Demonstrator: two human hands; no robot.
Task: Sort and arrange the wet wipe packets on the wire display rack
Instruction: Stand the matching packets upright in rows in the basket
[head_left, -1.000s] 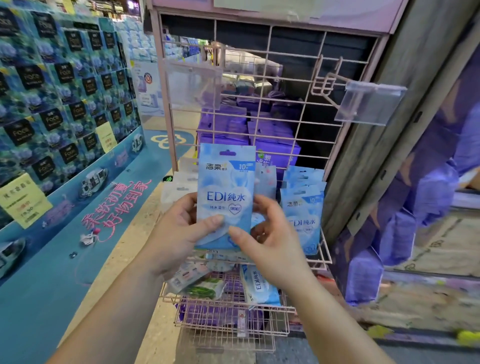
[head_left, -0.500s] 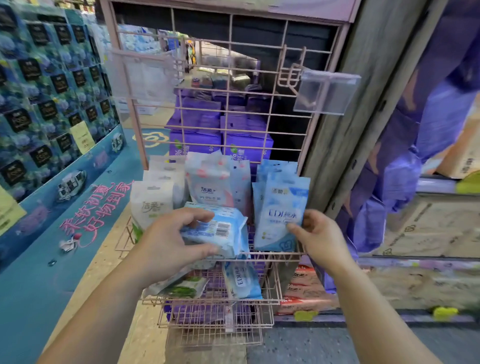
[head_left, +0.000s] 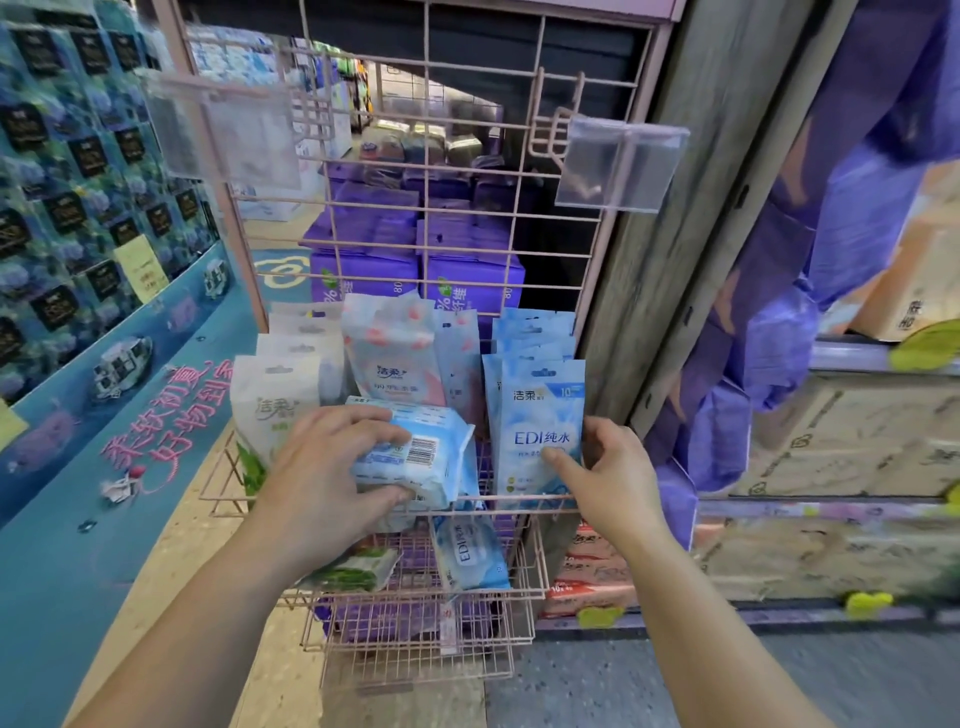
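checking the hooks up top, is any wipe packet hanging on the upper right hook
No, the upper right hook carries only a clear plastic tag holder; no packet hangs there.

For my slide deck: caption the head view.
Left hand grips a barcode-side-up wipe pack; right hand pinches the front blue EDI packet on the pink wire rack.

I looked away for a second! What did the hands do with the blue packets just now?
The upright blue EDI packet both hands held up went down into the right row of the top basket; the right hand now pinches its edge there. The left hand took hold of a packet lying flat, barcode up, in the middle. The white row, pink row and lower-basket packets stayed put.
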